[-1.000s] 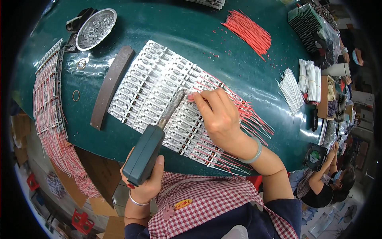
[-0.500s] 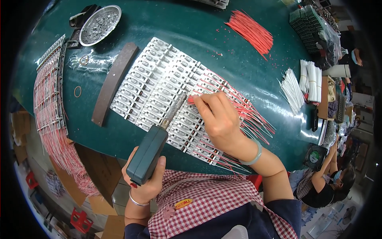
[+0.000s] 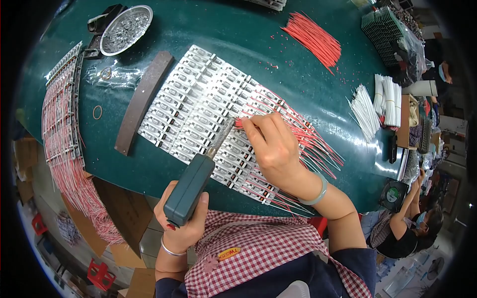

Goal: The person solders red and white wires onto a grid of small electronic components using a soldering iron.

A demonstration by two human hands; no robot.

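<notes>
My left hand is wrapped round the dark green body of a soldering gun. Its long metal tip reaches up and right over a panel of small white parts set in rows. The tip's end lies close to my right hand. Between its closed fingertips my right hand holds a small bunch of red wires, near the middle of the panel. Red and white wires fan out from the panel's right rows, partly under my right hand. The exact contact at the tip is too small to tell.
A curved brown bar lies left of the panel. Beyond it stands a metal bowl with silvery scraps. Red wires lie at the back, white wire bundles at the right. A wired panel lies at the left edge. A co-worker is at the right.
The soldering gun's body and my left hand have shifted slightly, the body a little to the right. My right hand stays almost in place, still pinching the red wires.
</notes>
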